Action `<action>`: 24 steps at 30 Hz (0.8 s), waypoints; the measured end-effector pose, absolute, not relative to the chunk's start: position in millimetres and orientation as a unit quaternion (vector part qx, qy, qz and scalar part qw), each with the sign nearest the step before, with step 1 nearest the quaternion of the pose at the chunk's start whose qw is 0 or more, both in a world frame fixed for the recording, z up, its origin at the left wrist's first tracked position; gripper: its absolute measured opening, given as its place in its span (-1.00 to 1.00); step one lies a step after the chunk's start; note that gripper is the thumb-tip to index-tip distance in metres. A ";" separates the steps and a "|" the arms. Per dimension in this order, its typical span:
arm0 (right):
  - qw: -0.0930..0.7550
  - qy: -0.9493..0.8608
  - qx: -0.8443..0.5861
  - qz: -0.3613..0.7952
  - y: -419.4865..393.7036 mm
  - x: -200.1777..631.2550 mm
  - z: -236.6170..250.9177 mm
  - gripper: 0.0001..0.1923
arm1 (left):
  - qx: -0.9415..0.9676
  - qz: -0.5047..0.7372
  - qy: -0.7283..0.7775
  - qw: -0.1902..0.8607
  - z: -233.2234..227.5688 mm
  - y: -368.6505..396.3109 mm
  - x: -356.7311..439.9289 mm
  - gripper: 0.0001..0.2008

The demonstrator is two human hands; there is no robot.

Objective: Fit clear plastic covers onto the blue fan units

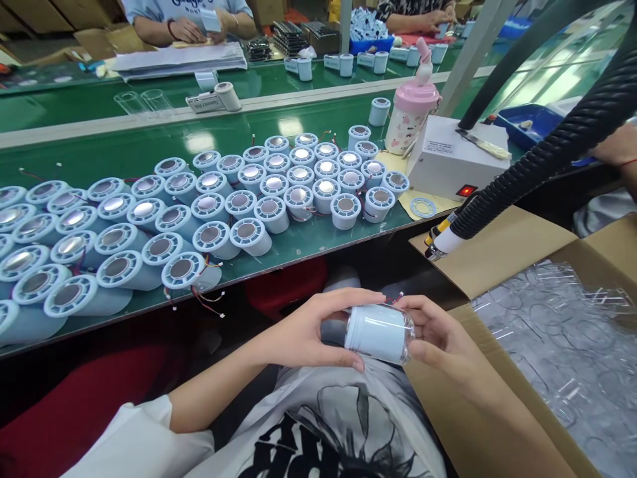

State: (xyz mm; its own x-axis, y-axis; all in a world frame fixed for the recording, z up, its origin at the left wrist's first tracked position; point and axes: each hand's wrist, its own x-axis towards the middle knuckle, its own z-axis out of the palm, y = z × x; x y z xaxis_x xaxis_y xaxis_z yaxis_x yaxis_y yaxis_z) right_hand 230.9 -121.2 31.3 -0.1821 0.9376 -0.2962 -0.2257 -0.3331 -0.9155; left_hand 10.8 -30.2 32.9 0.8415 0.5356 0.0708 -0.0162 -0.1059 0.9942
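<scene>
Both hands are working low over the lap, below the near edge of the green bench (308, 249). The left hand (303, 332) is gripping a pale-blue cylinder (375, 332), thumb under it and fingers curling over its top. The right hand (438, 335) is cupping the other end, fingers wrapped around what looks like a clear sleeve (405, 342) sitting over that end. Judging by the grip, the sleeve is being seated onto the cylinder right now; finishing that calls for a straight, even push with both hands holding the axis true, so the thin plastic is not buckling.

The cylinder itself is lying on its side, smooth and matte, with a slim raised band at its left end. Thin wires with a small white plug (398, 299) are poking out just above it, between the fingertips.

Up on the bench, rows of matching units (209, 199) are standing packed together, shiny discs facing up, running from the left edge toward the middle. A cardboard box (497, 249) at the right is holding a heap of clear sleeves. A black corrugated hose (547, 159) is reaching down over the box flap, and a pink bottle (411, 116) is standing beside a white unit (458, 156) near the far right.
</scene>
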 end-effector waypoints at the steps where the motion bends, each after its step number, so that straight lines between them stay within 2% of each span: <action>1: 0.435 -0.373 -0.467 0.673 -120.8 230.8 30.3 -0.62 | 0.715 0.217 0.181 0.640 32.3 -30.2 10.6 -0.26; 4: 0.438 -0.347 -0.458 0.691 -120.2 229.9 26.3 -0.65 | 0.719 0.215 0.184 0.635 31.1 -30.1 10.1 -0.24; 19: 0.378 -0.240 -0.456 0.769 -116.5 217.6 24.4 -0.43 | 0.688 0.229 0.168 0.668 25.8 -29.9 9.8 -0.25; 24: 0.417 -0.192 -0.438 0.773 -111.1 216.2 9.6 -0.50 | 0.632 0.200 0.206 0.720 22.0 -22.0 16.1 -0.22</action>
